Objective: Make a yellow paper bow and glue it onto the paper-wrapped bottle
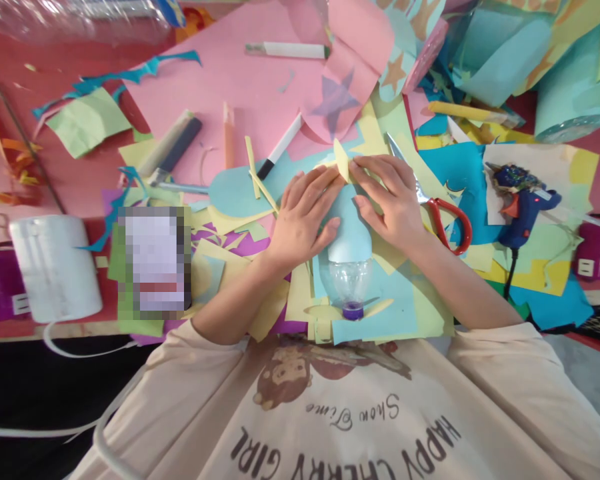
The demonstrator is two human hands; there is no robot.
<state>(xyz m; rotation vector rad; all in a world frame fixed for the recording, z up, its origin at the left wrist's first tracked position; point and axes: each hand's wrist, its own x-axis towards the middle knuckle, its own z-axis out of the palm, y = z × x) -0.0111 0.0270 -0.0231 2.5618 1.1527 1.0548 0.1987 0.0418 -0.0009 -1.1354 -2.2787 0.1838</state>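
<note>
A clear plastic bottle lies with its purple cap toward me. Light blue paper wraps its body. My left hand holds the wrapped bottle from the left, fingers close together and thumb on the near side. From the right my right hand grips it with bent fingers. The fingertips of both hands meet at the far end, against a small pale yellow paper piece that stands up there. How that piece is joined to the bottle is hidden by the fingers.
Red-handled scissors lie right of my right hand. Farther right is a blue hot glue gun with its cord. Markers, paper scraps and pink paper cover the table. A phone and white device are at left.
</note>
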